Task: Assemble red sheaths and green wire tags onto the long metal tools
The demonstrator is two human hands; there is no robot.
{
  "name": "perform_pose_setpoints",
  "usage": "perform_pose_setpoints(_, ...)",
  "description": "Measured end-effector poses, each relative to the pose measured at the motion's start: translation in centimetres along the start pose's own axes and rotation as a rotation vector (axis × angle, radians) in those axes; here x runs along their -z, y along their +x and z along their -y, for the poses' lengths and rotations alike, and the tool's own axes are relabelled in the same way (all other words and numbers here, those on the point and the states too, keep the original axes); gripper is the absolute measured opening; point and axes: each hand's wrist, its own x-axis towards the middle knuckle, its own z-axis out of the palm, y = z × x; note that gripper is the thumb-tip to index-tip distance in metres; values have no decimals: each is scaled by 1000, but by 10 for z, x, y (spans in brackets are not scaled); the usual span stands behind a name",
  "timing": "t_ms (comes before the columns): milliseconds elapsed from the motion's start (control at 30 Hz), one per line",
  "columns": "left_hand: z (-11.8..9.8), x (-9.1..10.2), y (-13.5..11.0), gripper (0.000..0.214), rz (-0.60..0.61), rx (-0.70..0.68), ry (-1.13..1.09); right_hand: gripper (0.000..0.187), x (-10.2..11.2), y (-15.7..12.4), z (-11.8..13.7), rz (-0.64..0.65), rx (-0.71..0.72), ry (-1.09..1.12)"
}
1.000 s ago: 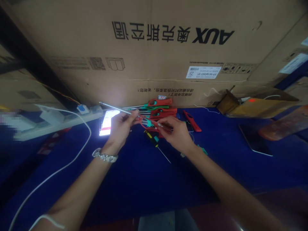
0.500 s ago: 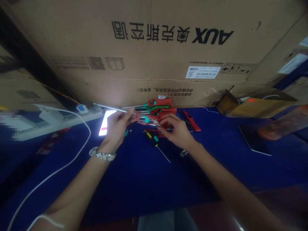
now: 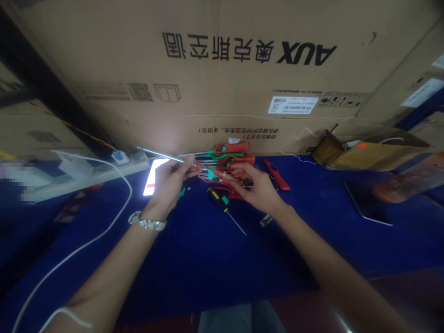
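My left hand (image 3: 170, 181), with a metal watch on its wrist, is closed round a long red-handled lighter (image 3: 208, 173) where its thin metal tube (image 3: 157, 154) begins; the tube points up and to the left. My right hand (image 3: 258, 187) pinches the rear of the same red handle. Both hands hover over a pile of red and green lighters (image 3: 231, 155) on the blue tabletop (image 3: 194, 263). A black and yellow screwdriver (image 3: 222, 203) lies just below my hands.
A big cardboard box (image 3: 222, 74) fills the back. A lit phone (image 3: 153, 181) lies left of my hand, beside a power strip (image 3: 79, 178) and a white cable (image 3: 114, 217). A loose red part (image 3: 277, 175), a dark tablet (image 3: 367, 201) and brown packets (image 3: 374, 155) lie to the right.
Both hands and the lighter have moved slightly up and away from me over the last second. My right hand has slid a little to the right along the handle.
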Motion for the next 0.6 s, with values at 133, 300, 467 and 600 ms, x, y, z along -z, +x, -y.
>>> perform_pose_setpoints(133,0,-2,-1,34,18,-1,-10,22,-5,1,-2,6,-91,102)
perform_pose_setpoints(300,-2,-5,-3,35,82,5,-27,23,-11,3,-10,101,-207,307)
perform_pose_setpoints(467,-5,-4,-4,32,127,-12,-27,24,-11,4,-15,111,-288,495)
perform_pose_setpoints(600,-3,-4,-4,31,150,-17,-24,25,-11,4,-18,122,-301,542)
